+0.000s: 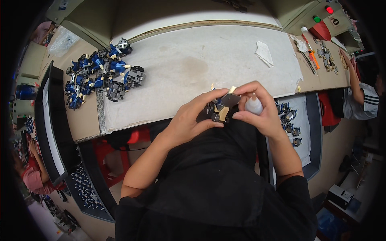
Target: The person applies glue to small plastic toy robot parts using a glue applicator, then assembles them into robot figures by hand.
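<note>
Near the table's front edge, my left hand (185, 118) is closed around a small toy figure with a black wheeled chair (221, 113), thumb below and fingers above. Tan, blue and black parts of the toy show between the hands. My right hand (267, 116) grips a small white squeeze bottle (253, 105) with its narrow tip pointing up. The right index finger reaches over to the toy's upper end, by a cream-coloured part. Fingers hide some of the toy. Similar blue figures with wheeled chairs (96, 74) lie heaped at the left of the table.
White paper (161, 76) covers the table, with a crumpled tissue (264, 54) on it. Tools, including an orange-handled one (313, 59), lie at the right. A grey tray (315, 136) of toy parts stands right; another tray (86, 190) of small blue pieces is lower left. Other people work nearby.
</note>
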The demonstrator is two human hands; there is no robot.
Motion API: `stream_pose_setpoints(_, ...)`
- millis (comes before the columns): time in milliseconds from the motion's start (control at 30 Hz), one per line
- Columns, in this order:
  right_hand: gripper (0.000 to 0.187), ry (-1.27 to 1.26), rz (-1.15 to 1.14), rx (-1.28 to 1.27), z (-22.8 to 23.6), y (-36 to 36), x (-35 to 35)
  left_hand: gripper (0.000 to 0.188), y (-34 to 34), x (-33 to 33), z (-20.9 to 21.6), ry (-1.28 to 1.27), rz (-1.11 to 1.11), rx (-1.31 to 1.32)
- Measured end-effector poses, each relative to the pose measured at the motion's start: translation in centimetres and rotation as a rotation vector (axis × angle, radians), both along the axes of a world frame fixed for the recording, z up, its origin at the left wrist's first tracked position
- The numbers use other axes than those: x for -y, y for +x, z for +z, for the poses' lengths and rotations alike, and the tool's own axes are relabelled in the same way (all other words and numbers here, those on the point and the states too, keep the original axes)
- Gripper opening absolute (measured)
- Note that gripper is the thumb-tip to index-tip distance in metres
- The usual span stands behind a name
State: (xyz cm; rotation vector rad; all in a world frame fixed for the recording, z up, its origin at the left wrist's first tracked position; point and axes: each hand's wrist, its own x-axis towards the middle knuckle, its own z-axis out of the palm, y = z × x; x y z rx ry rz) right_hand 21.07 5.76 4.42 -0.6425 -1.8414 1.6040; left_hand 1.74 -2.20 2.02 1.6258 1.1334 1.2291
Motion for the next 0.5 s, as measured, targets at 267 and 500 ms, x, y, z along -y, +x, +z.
stream_pose_setpoints(267,0.046,-0.400,0.088,0.052,-0.4,-0.1,1.6,0.063,-0.5,2.3,1.3,-0.106,-0.160,-0.302)
stream_pose_setpoints(500,0.036,-0.303,0.144,0.415,-1.4,0.8,4.6,0.060,-0.4,4.7,-1.1,-0.200,-0.233,-0.183)
